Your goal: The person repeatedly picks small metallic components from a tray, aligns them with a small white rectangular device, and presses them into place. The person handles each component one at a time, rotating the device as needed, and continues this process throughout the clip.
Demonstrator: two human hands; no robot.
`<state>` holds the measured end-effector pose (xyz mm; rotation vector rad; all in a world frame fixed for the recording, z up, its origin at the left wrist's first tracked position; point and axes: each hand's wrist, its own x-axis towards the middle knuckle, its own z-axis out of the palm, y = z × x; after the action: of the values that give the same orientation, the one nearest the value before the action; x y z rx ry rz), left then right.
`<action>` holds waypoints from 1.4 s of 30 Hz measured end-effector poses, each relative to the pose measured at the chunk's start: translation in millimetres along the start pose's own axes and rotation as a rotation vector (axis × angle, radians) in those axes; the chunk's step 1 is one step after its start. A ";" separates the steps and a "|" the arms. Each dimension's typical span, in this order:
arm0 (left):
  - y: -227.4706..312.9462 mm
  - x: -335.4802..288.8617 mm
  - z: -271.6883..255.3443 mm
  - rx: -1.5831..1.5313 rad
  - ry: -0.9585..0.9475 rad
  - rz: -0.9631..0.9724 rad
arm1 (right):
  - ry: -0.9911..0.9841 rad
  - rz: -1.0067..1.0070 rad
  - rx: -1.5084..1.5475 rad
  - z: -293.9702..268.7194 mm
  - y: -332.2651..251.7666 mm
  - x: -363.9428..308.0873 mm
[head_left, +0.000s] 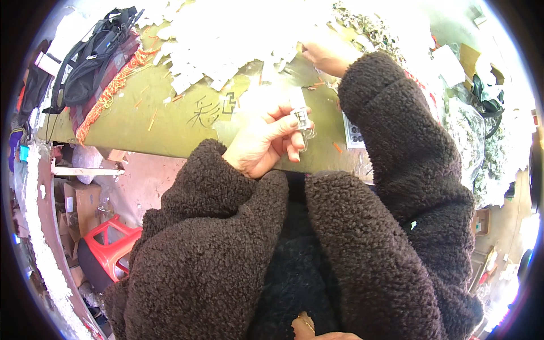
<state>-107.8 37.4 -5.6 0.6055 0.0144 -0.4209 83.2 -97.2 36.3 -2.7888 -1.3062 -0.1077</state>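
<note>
My left hand (265, 140) is closed at the table's near edge. Between its thumb and fingers is a small clear plastic piece (301, 120) with a dark and white part in it; its exact kind is unclear. Farther off, my right hand (328, 55) reaches to the edge of a heap of white paper pieces (209, 54). Its fingers are curled, and glare hides what they may hold. A heap of small mottled pieces (371, 28) lies just beyond the right hand. Under the right sleeve, a tray with dark round parts (355, 136) is partly covered.
Orange scraps lie scattered over the olive-green tabletop (122, 127). At the far left, a black bag (93, 68) rests on a fringed plaid cloth (116, 79). Clear plastic bags (467, 136) are piled on the right. A red stool (110, 243) stands at the lower left, near cardboard boxes (85, 207).
</note>
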 end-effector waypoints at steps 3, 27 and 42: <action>0.4 -1.5 0.3 0.047 -0.005 0.050 | 0.167 -0.044 0.257 -21.2 -7.8 -32.2; -79.5 -38.0 50.8 0.098 -0.044 -0.130 | 0.563 0.114 0.855 -15.4 -120.9 -243.8; -92.8 -33.9 63.6 0.467 -0.150 -0.250 | 0.457 0.230 0.847 -21.1 -99.4 -283.9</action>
<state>-181.7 -53.7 0.5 1.0363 -0.1565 -0.7210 -175.4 -252.5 34.6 -1.9979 -0.6810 -0.1302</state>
